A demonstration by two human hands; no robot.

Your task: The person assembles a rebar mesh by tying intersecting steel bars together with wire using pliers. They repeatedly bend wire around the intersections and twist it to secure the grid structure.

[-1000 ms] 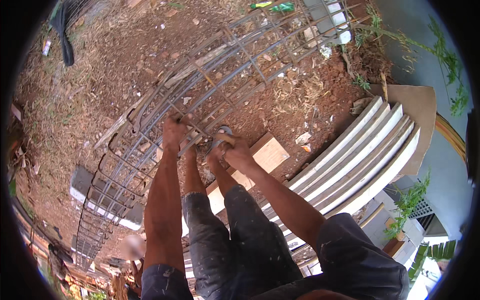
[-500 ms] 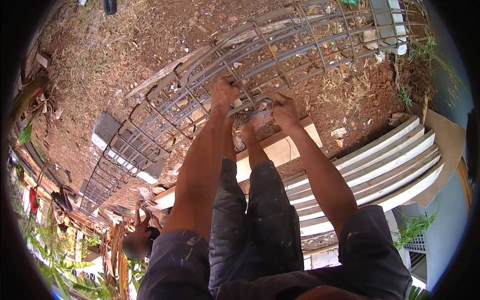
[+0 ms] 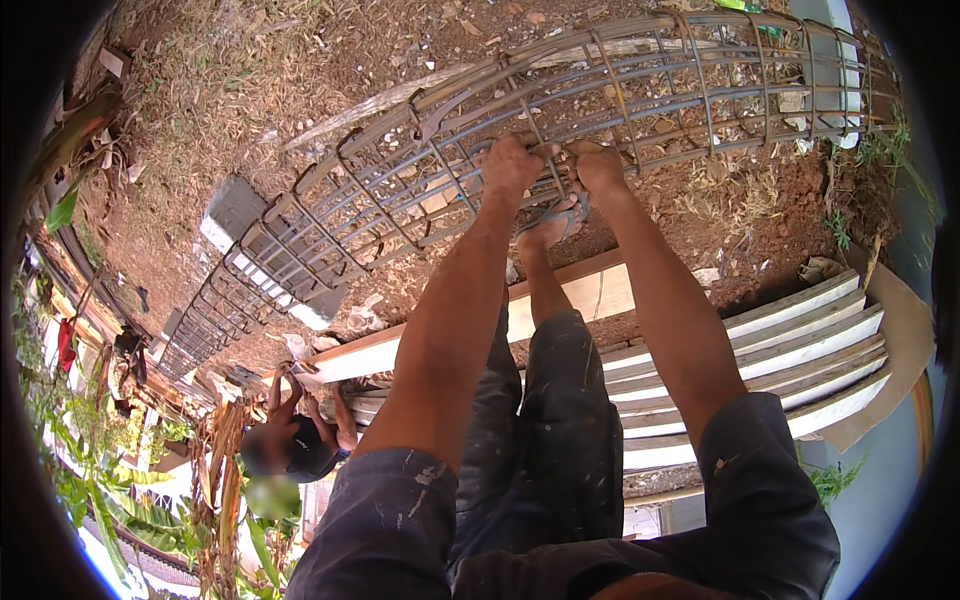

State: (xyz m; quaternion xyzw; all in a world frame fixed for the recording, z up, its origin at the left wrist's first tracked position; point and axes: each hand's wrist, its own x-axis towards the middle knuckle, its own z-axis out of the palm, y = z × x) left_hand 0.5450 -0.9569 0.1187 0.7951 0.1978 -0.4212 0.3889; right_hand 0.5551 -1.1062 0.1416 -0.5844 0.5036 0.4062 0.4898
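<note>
My left hand is closed over the near side of a long cage of steel reinforcing bars. Close to its right, my right hand is also closed, its fingers at the same near bars. The two fists almost meet beside a crosswise stirrup. Whatever lies inside either fist is hidden by the fingers. The cage slants from lower left to upper right, its square stirrups spaced along lengthwise bars. My sandalled foot stands on the soil just below my hands.
Grey-and-white blocks support the cage toward the left, and another sits at the right end. Long pale boards are stacked at right beside a bluish wall. Another person crouches at lower left by a plank.
My right hand has moved up to the cage's near bars, closer to my left. My left hand has shifted slightly right. The view has shifted, showing more of the other person.
</note>
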